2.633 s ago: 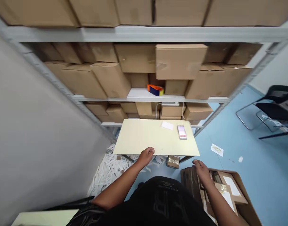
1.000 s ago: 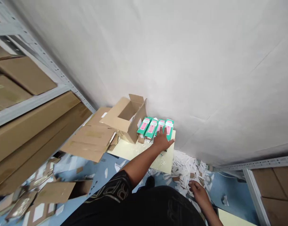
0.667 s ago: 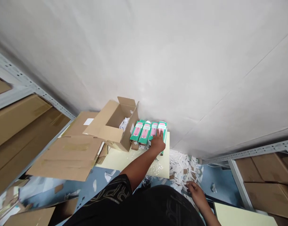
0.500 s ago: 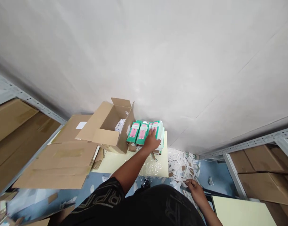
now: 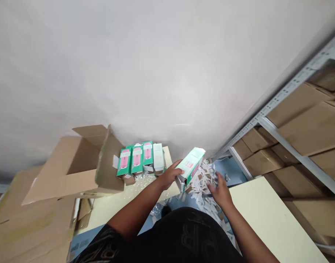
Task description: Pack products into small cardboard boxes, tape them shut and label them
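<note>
My left hand [image 5: 169, 176] grips a green and white product box [image 5: 191, 165] near its lower end, holding it tilted above the floor scraps. The near end flaps of this box look loose. Apart from it on the right, my right hand [image 5: 220, 190] holds nothing, its thumb and fingers spread towards the box. On the cream table to the left, several similar boxes lie side by side: a green one with a pink picture [image 5: 124, 162] and a paler one [image 5: 158, 157] among them. Whatever is inside the held box is hidden.
A large open carton [image 5: 107, 160] stands left of the small boxes. Clear bubble wrap [image 5: 141, 184] lies on the cream table [image 5: 101, 208]. Paper scraps [image 5: 201, 186] cover the floor. At right are a second cream tabletop [image 5: 268, 215] and a shelf of cartons [image 5: 296, 182].
My left hand has lifted a box off the row and carried it right. My right hand has risen towards it and spread its fingers. The view has turned right.
</note>
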{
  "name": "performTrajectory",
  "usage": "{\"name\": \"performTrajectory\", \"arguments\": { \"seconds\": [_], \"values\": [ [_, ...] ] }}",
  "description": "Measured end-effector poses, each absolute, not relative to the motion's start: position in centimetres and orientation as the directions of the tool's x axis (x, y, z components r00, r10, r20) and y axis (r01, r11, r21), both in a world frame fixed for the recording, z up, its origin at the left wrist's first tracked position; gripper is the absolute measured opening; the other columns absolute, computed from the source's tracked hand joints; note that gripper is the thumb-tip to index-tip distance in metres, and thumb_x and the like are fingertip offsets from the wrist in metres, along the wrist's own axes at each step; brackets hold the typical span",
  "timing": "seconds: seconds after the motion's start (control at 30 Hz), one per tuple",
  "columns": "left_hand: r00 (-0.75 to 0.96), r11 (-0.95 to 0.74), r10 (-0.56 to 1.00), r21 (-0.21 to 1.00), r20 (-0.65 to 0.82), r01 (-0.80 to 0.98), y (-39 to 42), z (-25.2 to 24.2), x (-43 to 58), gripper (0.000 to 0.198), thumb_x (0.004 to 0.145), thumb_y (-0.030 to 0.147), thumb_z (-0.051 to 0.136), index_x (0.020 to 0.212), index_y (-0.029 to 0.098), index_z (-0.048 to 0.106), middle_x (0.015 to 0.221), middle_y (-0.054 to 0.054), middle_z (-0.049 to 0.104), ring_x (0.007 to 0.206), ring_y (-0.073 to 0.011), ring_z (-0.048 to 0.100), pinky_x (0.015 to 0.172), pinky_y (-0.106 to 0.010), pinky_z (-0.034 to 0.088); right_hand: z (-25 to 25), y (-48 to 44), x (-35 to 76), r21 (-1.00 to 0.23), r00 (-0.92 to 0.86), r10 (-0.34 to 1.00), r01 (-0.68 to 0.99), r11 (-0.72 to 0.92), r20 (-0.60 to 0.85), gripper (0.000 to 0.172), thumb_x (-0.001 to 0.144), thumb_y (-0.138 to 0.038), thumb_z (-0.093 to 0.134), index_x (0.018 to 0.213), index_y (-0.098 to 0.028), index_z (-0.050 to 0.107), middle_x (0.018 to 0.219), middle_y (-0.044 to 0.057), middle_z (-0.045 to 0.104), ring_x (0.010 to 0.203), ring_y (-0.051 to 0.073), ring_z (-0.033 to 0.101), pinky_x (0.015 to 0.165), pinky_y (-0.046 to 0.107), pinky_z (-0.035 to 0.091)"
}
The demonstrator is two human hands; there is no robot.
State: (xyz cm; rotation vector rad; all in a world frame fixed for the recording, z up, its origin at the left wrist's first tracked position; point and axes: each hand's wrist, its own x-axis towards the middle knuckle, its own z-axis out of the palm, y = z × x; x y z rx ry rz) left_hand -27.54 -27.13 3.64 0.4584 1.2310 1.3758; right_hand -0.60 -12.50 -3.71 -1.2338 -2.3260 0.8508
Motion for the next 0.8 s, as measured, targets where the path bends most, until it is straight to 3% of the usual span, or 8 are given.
{"name": "performTrajectory", "arguments": {
  "seconds": [0.1, 0.17, 0.23, 0.33, 0.43, 0.6, 0.7, 0.8],
  "values": [
    [-0.043, 0.361, 0.899, 0.791, -0.437, -0.494, -24.3, 4.6, -23.0, 0.081, 0.064, 0.027, 0.073, 0.142, 0.019, 0.055, 0.112, -0.009, 0.074, 0.083, -0.0218, 0.07, 0.067, -0.027, 0.051, -0.9, -11.1, 1.7, -0.366, -0.633, 0.686, 0.58, 0.728, 0.359, 0.078, 0.089, -0.04, 0.066, 0.157, -0.015, 0.036, 0.165, 0.021, 0.036, 0.152, 0.039, 0.032, 0.123, 0.06, 0.026],
    [0.063, 0.437, 0.885, 0.778, -0.46, -0.452, -22.2, 5.2, -19.9, 0.078, 0.062, 0.025, 0.075, 0.138, 0.018, 0.058, 0.105, -0.006, 0.074, 0.081, -0.0203, 0.069, 0.067, -0.026, 0.051, 0.3, -10.2, 4.1, -0.216, -0.732, 0.566, 0.525, 0.823, 0.38, 0.078, 0.09, -0.031, 0.065, 0.16, -0.017, 0.032, 0.165, 0.019, 0.036, 0.155, 0.038, 0.028, 0.125, 0.061, 0.019],
    [0.132, 0.493, 0.866, 0.774, -0.483, -0.397, -19.9, 5.6, -16.8, 0.074, 0.062, 0.025, 0.074, 0.134, 0.018, 0.06, 0.1, -0.005, 0.074, 0.08, -0.0199, 0.068, 0.067, -0.026, 0.051, 0.5, -9.4, 7.1, -0.162, -0.807, 0.492, 0.465, 0.87, 0.327, 0.083, 0.087, -0.026, 0.066, 0.161, -0.019, 0.03, 0.162, 0.018, 0.041, 0.153, 0.036, 0.032, 0.126, 0.06, 0.018],
    [0.193, 0.536, 0.844, 0.796, -0.5, -0.283, -16.6, 5.8, -12.4, 0.069, 0.062, 0.027, 0.071, 0.131, 0.017, 0.063, 0.1, -0.004, 0.073, 0.083, -0.0204, 0.068, 0.07, -0.027, 0.051, -0.4, -8.3, 12.3, -0.215, -0.824, 0.51, 0.467, 0.858, 0.247, 0.092, 0.082, -0.031, 0.072, 0.162, -0.019, 0.029, 0.161, 0.019, 0.042, 0.151, 0.036, 0.035, 0.124, 0.057, 0.023],
    [0.195, 0.507, 0.849, 0.861, -0.491, -0.041, -13.8, 5.7, -8.3, 0.068, 0.062, 0.024, 0.069, 0.129, 0.021, 0.066, 0.111, -0.002, 0.073, 0.097, -0.0223, 0.067, 0.081, -0.028, 0.051, -1.3, -6.9, 17.2, -0.319, -0.791, 0.59, 0.524, 0.79, 0.162, 0.096, 0.078, -0.037, 0.074, 0.161, -0.021, 0.03, 0.164, 0.017, 0.038, 0.151, 0.036, 0.035, 0.122, 0.054, 0.029],
    [0.238, 0.344, 0.851, 0.838, -0.469, 0.423, -10.1, 5.3, -1.6, 0.066, 0.066, 0.026, 0.069, 0.132, 0.027, 0.067, 0.126, 0.0, 0.071, 0.116, -0.0278, 0.063, 0.096, -0.033, 0.05, -1.1, -3.8, 22.8, -0.369, -0.818, 0.57, 0.509, 0.777, 0.072, 0.096, 0.072, -0.027, 0.073, 0.159, -0.02, 0.034, 0.163, 0.016, 0.04, 0.152, 0.036, 0.032, 0.124, 0.055, 0.019],
    [0.314, 0.201, 0.83, 0.771, -0.462, 0.605, -8.2, 5.6, 2.3, 0.062, 0.07, 0.032, 0.073, 0.131, 0.028, 0.067, 0.126, -0.002, 0.072, 0.116, -0.0297, 0.065, 0.099, -0.036, 0.049, -1.4, -2.8, 25.4, -0.443, -0.811, 0.584, 0.509, 0.738, 0.041, 0.075, 0.069, -0.023, 0.073, 0.141, -0.017, 0.054, 0.136, 0.017, 0.064, 0.132, 0.035, 0.054, 0.117, 0.051, 0.031],
    [0.329, 0.087, 0.861, 0.751, -0.387, 0.655, -6.8, 5.9, 5.4, 0.066, 0.076, 0.048, 0.076, 0.137, 0.024, 0.064, 0.14, -0.009, 0.065, 0.128, -0.0329, 0.061, 0.107, -0.039, 0.047, -3.4, -2.8, 28.7, -0.554, -0.706, 0.707, 0.575, 0.602, 0.036, 0.054, 0.067, -0.023, 0.074, 0.119, -0.019, 0.062, 0.113, 0.012, 0.071, 0.112, 0.031, 0.065, 0.104, 0.044, 0.043]
  ]
}}
